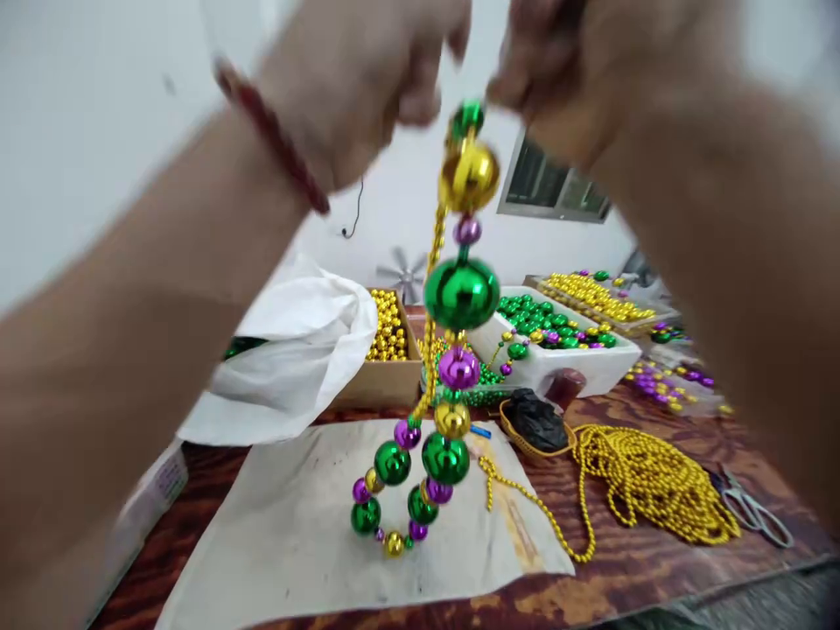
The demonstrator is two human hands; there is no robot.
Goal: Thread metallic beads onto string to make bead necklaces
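A bead necklace [462,293] hangs upright in front of me, its shiny green, gold and purple beads in mixed sizes. One side of its loop is a thin chain of small gold beads [433,262]. Both hands are raised to the top edge of the view and smeared by motion. My left hand [387,79], with a red bracelet on the wrist, has its fingers curled at the necklace's upper end. Opposite it, my right hand [564,74] is closed beside the top green bead. The exact grip points are blurred or out of frame.
A white cloth [308,560] covers part of the wooden table. On the right lie a coil of gold bead chain [656,481], scissors [754,512] and a small basket with black plastic [535,424]. Behind stand a white foam box [584,367] and a cardboard box [381,381] of beads.
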